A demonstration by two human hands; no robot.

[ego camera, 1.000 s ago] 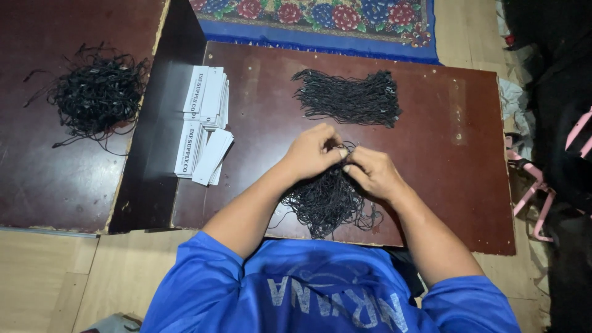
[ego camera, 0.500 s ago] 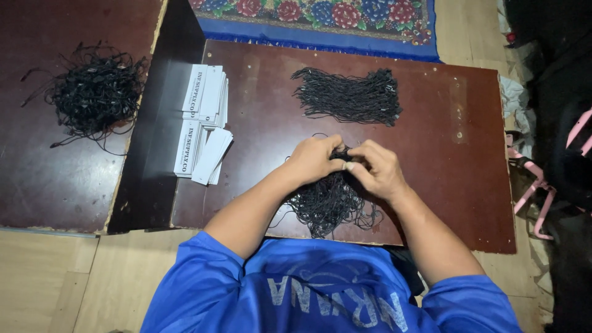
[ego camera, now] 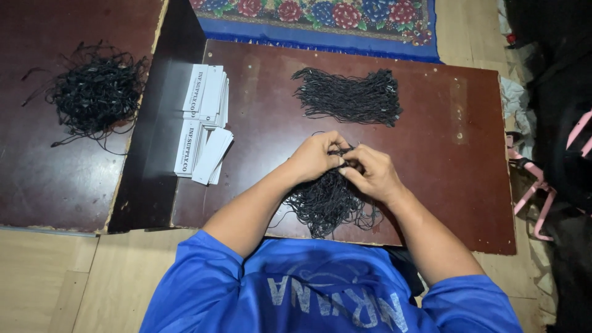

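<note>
My left hand (ego camera: 316, 156) and my right hand (ego camera: 372, 172) meet fingertip to fingertip over a loose heap of black strings (ego camera: 324, 203) near the front of a dark brown board (ego camera: 456, 142). Both pinch a few black strings pulled up from that heap. Farther back on the board lies a tidier bundle of black strings (ego camera: 350, 97), laid side by side. Left of my hands sit two stacks of white paper tags (ego camera: 203, 123), the nearer ones fanned out.
A second dark board (ego camera: 37, 179) at the left carries a tangled pile of black strings (ego camera: 94, 92). A floral rug (ego camera: 320, 15) lies beyond the boards. Pink and dark items (ego camera: 542, 185) crowd the right edge. Pale wooden floor (ego camera: 68, 283) shows in front.
My hands have drawn closer together and shifted slightly toward me over the heap, still working the strings between the fingers. Nothing else has moved.
</note>
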